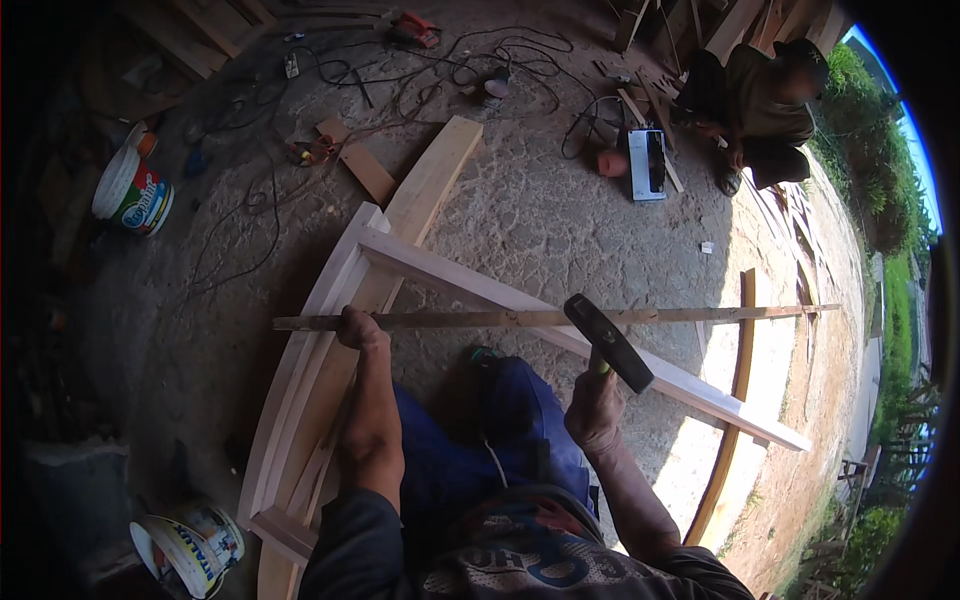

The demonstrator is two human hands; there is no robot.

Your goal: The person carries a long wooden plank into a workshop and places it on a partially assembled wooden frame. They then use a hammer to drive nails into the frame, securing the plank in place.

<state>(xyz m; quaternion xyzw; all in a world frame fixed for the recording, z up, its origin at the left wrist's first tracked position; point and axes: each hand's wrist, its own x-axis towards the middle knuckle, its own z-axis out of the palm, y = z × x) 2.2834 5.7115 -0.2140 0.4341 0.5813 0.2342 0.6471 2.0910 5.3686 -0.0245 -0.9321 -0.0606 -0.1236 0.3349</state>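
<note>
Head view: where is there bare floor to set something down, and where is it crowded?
The widest bare patch of floor lies between the thick plank, the pale rail and the white box. Crowded: the far side, strewn with cables, and the near middle, crossed by the long stick and hammer.

The strip crosses over the frame, left hand at the frame's left side, hammer in the right hand above its long rail — a plank runs under its right end. A near bucket and a far bucket sit left of the frame; beyond it, cords — and a person, to the right.
</note>
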